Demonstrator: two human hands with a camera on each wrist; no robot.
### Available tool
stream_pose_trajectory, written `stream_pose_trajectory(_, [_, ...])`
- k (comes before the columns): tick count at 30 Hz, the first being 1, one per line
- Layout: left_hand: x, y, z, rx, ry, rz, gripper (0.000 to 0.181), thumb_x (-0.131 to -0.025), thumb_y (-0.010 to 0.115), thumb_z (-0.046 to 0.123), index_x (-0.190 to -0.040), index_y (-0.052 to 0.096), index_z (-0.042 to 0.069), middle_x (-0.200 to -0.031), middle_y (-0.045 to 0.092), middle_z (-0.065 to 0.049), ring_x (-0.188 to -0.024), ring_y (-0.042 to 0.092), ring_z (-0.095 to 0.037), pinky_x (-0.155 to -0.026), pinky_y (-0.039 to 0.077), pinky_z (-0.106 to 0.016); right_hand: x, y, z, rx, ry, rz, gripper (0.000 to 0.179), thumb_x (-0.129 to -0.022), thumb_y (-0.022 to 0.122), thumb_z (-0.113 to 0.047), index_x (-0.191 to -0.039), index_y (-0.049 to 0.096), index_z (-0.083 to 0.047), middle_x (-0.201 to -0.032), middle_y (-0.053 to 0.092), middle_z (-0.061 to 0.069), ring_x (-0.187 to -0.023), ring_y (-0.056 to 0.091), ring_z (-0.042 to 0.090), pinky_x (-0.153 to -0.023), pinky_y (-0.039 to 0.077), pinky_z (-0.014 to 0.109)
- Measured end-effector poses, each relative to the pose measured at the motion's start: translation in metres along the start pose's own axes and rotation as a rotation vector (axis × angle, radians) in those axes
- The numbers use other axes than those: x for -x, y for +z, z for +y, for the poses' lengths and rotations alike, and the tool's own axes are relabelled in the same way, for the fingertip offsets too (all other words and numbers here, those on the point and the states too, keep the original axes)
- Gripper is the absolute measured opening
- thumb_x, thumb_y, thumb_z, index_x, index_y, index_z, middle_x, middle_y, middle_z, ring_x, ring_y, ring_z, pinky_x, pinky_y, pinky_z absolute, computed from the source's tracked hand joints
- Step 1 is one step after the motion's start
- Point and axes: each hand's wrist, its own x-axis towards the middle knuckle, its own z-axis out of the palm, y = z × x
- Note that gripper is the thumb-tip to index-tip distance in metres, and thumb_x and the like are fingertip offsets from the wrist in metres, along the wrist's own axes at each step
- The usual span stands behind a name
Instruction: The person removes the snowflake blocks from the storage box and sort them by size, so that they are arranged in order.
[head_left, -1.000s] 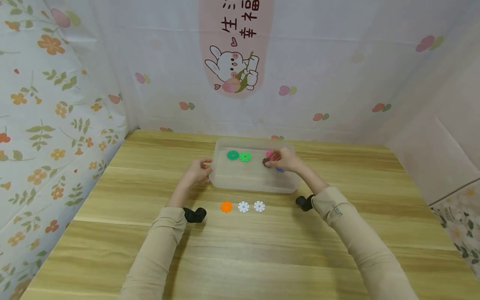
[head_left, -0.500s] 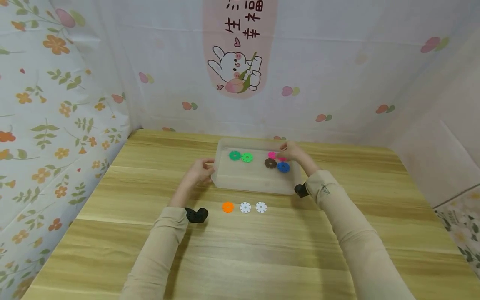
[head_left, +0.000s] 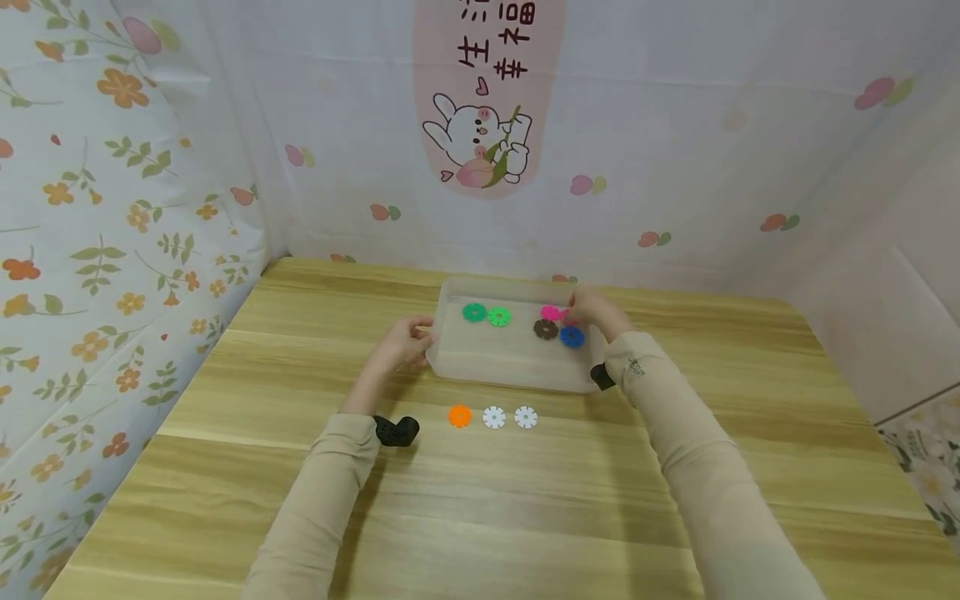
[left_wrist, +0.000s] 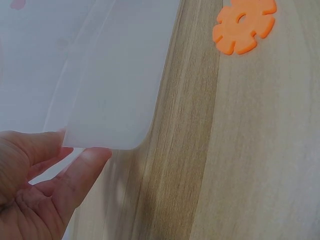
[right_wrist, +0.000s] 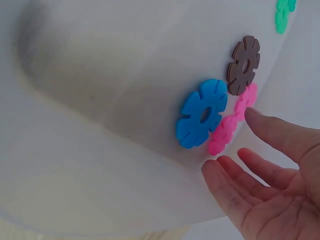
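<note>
A translucent plastic box (head_left: 517, 373) sits toward the back of the table. At its left end my left hand (head_left: 405, 343) holds the wall, thumb and fingers at the rim in the left wrist view. My right hand (head_left: 596, 312) reaches into the box's right end. Its thumb and fingers are spread near two pink notched discs (right_wrist: 223, 134), thumb tip overlapping one of them. Beside those lie a brown notched disc (right_wrist: 243, 65) and a blue one (right_wrist: 202, 114). A dark green disc (head_left: 474, 312) and a light green disc (head_left: 498, 317) lie flat at the box's left.
In front of the box, an orange notched disc (head_left: 460, 417) and two white discs (head_left: 493, 417) form a row on the wooden table (head_left: 495, 517). A printed curtain (head_left: 337, 125) hangs behind the table's far edge. Black camera mounts (head_left: 397, 431) show at both wrists.
The right hand has let go of the brown disc, which now lies beside the blue one, and moved right to the pink discs. The left hand stays at the box.
</note>
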Motion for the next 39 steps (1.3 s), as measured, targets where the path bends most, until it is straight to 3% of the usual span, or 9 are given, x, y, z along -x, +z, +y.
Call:
stream_pose_trajectory(2, [0.0, 0.0, -0.001, 0.004, 0.001, -0.002, 0.042, -0.095, 0.047, 0.008, -0.136, 0.039, 0.001, -0.118, 0.053, -0.026, -0.082, 0.058, -0.022, -0.059, 0.053, -0.023, 0.061, -0.019, -0.049, 0.013, 0.038, -0.036, 0.039, -0.076, 0.072, -0.022, -0.098, 0.061, 0.008, -0.098, 0.06, 0.02, -0.082, 0.054, 0.026, -0.073, 0.05, 0.038])
stream_pose_trajectory(4, [0.0, 0.0, -0.001, 0.005, -0.001, -0.002, 0.042, -0.095, 0.047, 0.008, -0.136, 0.039, 0.002, -0.119, 0.053, -0.026, -0.083, 0.059, -0.023, -0.059, 0.053, -0.023, 0.105, -0.03, -0.086, 0.023, 0.073, -0.039, 0.033, -0.078, 0.069, -0.016, -0.1, 0.061, 0.008, -0.105, 0.059, 0.022, -0.085, 0.052, 0.026, -0.079, 0.049, 0.038])
stream_pose_trajectory(8, [0.0, 0.0, -0.001, 0.006, -0.008, 0.002, 0.042, -0.095, 0.047, 0.008, -0.136, 0.04, 0.003, -0.119, 0.053, -0.025, -0.086, 0.059, -0.024, -0.061, 0.054, -0.024, 0.142, -0.038, -0.118, 0.028, 0.152, -0.052, 0.043, -0.084, 0.061, -0.008, -0.122, 0.05, 0.008, -0.134, 0.043, 0.025, -0.101, 0.047, 0.029, -0.093, 0.044, 0.042])
stream_pose_trajectory(15, [0.0, 0.002, 0.001, 0.009, -0.008, -0.001, 0.042, -0.095, 0.047, 0.007, -0.136, 0.039, 0.002, -0.118, 0.052, -0.025, -0.085, 0.058, -0.022, -0.064, 0.055, -0.026, 0.143, -0.035, -0.117, -0.077, 0.203, -0.049, 0.07, -0.085, 0.062, -0.004, -0.143, 0.023, 0.0, -0.15, 0.015, 0.022, -0.113, 0.04, 0.032, -0.098, 0.04, 0.043])
stream_pose_trajectory(22, [0.0, 0.001, 0.001, -0.002, -0.018, 0.002, 0.042, -0.095, 0.047, 0.008, -0.136, 0.04, 0.003, -0.119, 0.052, -0.024, -0.084, 0.058, -0.021, -0.065, 0.055, -0.027, 0.14, -0.036, -0.119, -0.081, 0.218, -0.078, 0.065, -0.082, 0.066, -0.005, -0.137, 0.033, 0.006, -0.15, 0.017, 0.023, -0.122, 0.037, 0.034, -0.104, 0.036, 0.044])
stream_pose_trajectory(27, [0.001, 0.001, 0.002, -0.008, -0.016, 0.009, 0.042, -0.095, 0.047, 0.008, -0.136, 0.04, 0.003, -0.119, 0.052, -0.024, -0.085, 0.057, -0.021, -0.067, 0.055, -0.028, 0.138, -0.033, -0.118, -0.196, 0.295, -0.075, 0.066, -0.086, 0.061, -0.004, -0.142, 0.026, 0.002, -0.152, 0.011, 0.019, -0.133, 0.025, 0.035, -0.11, 0.026, 0.048])
stream_pose_trajectory(32, [0.002, 0.001, 0.002, -0.014, -0.02, 0.014, 0.042, -0.094, 0.048, 0.008, -0.135, 0.041, 0.004, -0.118, 0.053, -0.023, -0.085, 0.058, -0.022, -0.065, 0.055, -0.027, 0.144, -0.033, -0.122, -0.26, 0.314, -0.074, 0.064, -0.087, 0.057, -0.002, -0.142, 0.025, 0.001, -0.153, 0.01, 0.018, -0.131, 0.027, 0.034, -0.109, 0.027, 0.048])
stream_pose_trajectory(35, [0.002, 0.001, 0.001, -0.021, -0.021, 0.017, 0.041, -0.094, 0.048, 0.008, -0.135, 0.041, 0.004, -0.118, 0.053, -0.023, -0.086, 0.059, -0.023, -0.064, 0.054, -0.026, 0.135, -0.031, -0.118, -0.228, 0.283, -0.083, 0.064, -0.084, 0.061, 0.0, -0.14, 0.031, 0.001, -0.152, 0.013, 0.019, -0.13, 0.028, 0.035, -0.107, 0.03, 0.049])
stream_pose_trajectory(39, [0.002, 0.001, 0.001, -0.023, -0.016, 0.022, 0.042, -0.094, 0.048, 0.008, -0.135, 0.041, 0.004, -0.118, 0.052, -0.024, -0.086, 0.058, -0.023, -0.063, 0.054, -0.025, 0.09, -0.022, -0.09, -0.094, 0.157, -0.068, 0.046, -0.076, 0.069, 0.001, -0.118, 0.051, 0.004, -0.131, 0.043, 0.021, -0.106, 0.048, 0.03, -0.088, 0.047, 0.037])
